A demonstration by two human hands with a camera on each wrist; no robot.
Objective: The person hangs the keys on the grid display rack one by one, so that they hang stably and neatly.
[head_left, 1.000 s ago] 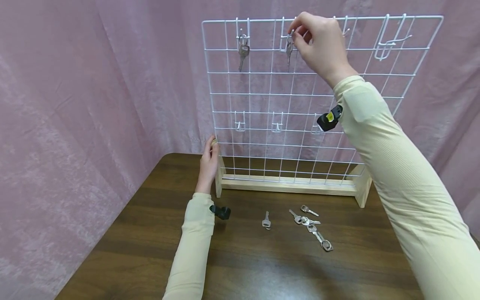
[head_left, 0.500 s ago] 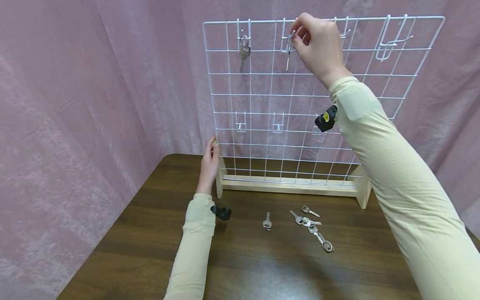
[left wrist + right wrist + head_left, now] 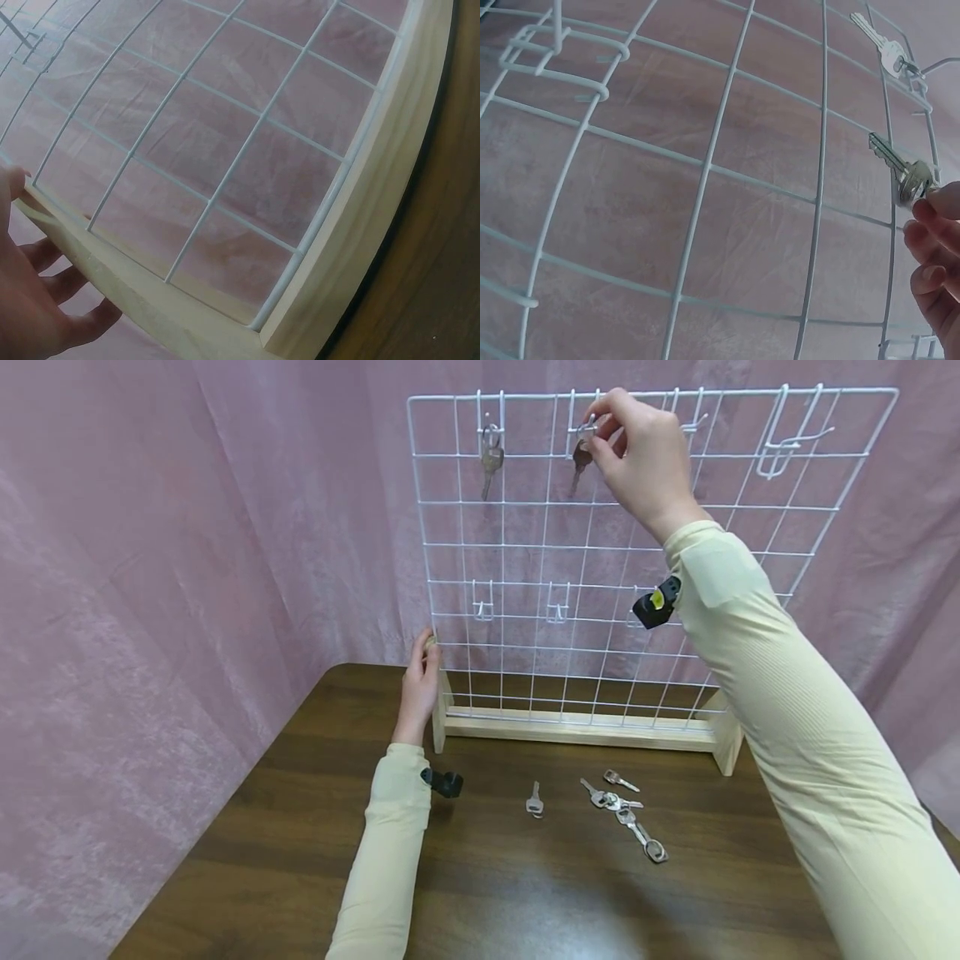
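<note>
A white wire grid rack (image 3: 525, 396) stands in a pale wooden stand (image 3: 577, 732). At the top row's second hook from the left, my right hand (image 3: 647, 456) pinches a key (image 3: 581, 456) by its ring end, thumb against fingertip. In the right wrist view this key (image 3: 900, 169) points away from the fingertips, close to the wires. Another key (image 3: 492, 460) hangs by its ring on the leftmost top hook. My left hand (image 3: 420, 685) holds the stand's left upright; in the left wrist view its fingers curl round the wooden edge (image 3: 150, 307).
One key (image 3: 535, 803) lies alone on the brown table (image 3: 480, 893). To its right are several more keys (image 3: 613, 802), overlapping. Smaller hooks (image 3: 557, 613) sit on the grid's middle row, and a long hook (image 3: 787, 444) is at its top right. Pink curtain hangs behind.
The key in my right hand has turned from edge-on to showing its flat side, its tip swinging slightly left. My left hand keeps its place on the upright.
</note>
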